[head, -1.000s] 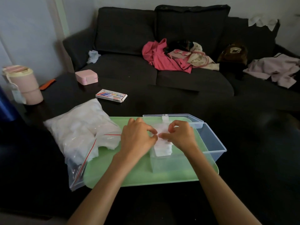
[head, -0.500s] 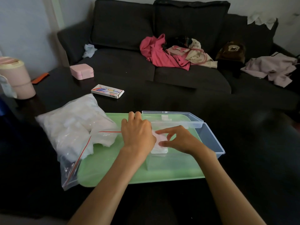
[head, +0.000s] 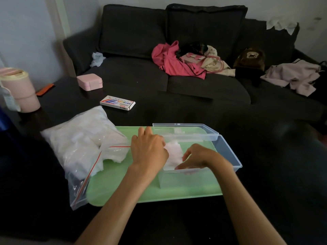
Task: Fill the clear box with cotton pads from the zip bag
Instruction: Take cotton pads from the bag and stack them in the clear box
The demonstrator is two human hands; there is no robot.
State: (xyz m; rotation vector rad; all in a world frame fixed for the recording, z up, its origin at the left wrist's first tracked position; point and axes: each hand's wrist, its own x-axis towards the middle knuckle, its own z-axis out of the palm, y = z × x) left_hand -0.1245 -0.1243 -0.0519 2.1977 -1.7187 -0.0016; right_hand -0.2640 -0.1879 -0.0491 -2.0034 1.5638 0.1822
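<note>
Cotton pads (head: 174,154), a small stack of them, are now down inside the clear box (head: 228,152), at its 9 o'clock end; a second ago I held them above the rim. My left hand (head: 149,150) presses against the stack from 9 o'clock, but I cannot tell how its fingers lie, because they are hidden behind it. My right hand (head: 198,158) has let go and hovers at 3 o'clock of the stack with fingers loosely curled, holding nothing. I judge this batch is placed, yet most of the box stays unfilled, so more trips are needed. The box stands on the green tray (head: 122,181) with its lid (head: 185,130) folded back at 12 o'clock. At 9 o'clock lies the zip bag (head: 83,147), open and quite full. Farther, at 11 o'clock, a small printed carton (head: 117,102) rests on the dark table (head: 159,112).
</note>
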